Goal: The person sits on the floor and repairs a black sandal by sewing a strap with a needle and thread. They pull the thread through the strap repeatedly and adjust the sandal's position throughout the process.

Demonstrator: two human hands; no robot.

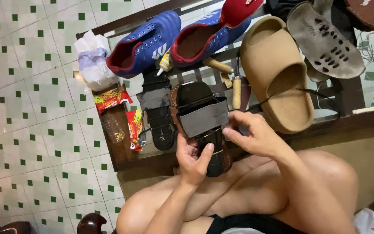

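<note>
So the sandal (202,125) is right in both hands, held over the person's lap at the near edge of the surface (122,156). It's a dark one with a brown sole rim and a wide grey strap (204,119) across the middle. Left hand (192,161) has its fingers wrapped around the heel end from below, thumb pressed up against the sole, so closed on it. Right hand (252,134) comes in from the other side, fingers pinched on the strap's edge.

Just past the left fingers lies a second sandal (159,110), flat on the surface, same grey strap. Further out from it are two red packets (124,112) and a white bag (92,58). Beyond the fingertips, a small glue bottle (165,63) and a wooden-handled tool (236,92), then two blue boots (178,37). Off past the right fingers sits a big tan slide (278,69), with a grey insole (323,41) behind it.
</note>
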